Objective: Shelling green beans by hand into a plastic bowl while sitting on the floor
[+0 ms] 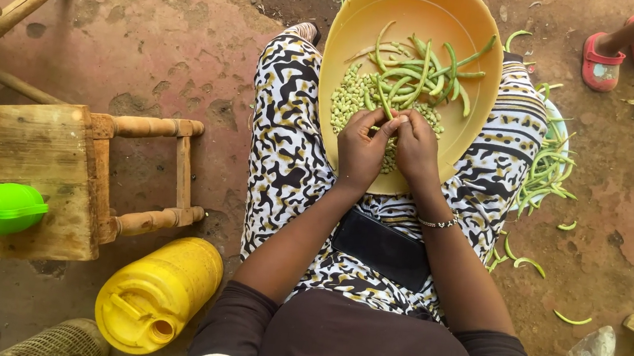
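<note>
Green and slim, a bean pod (383,98) runs lengthwise away from the person, its near end pinched between the fingertips of the left hand (362,147) and the right hand (417,145), which press together over it. Beyond the hands, smooth curved pods (422,71) and small round pale beans (353,99) lie in a glossy yellow plastic bowl (348,32) on the lap.
</note>
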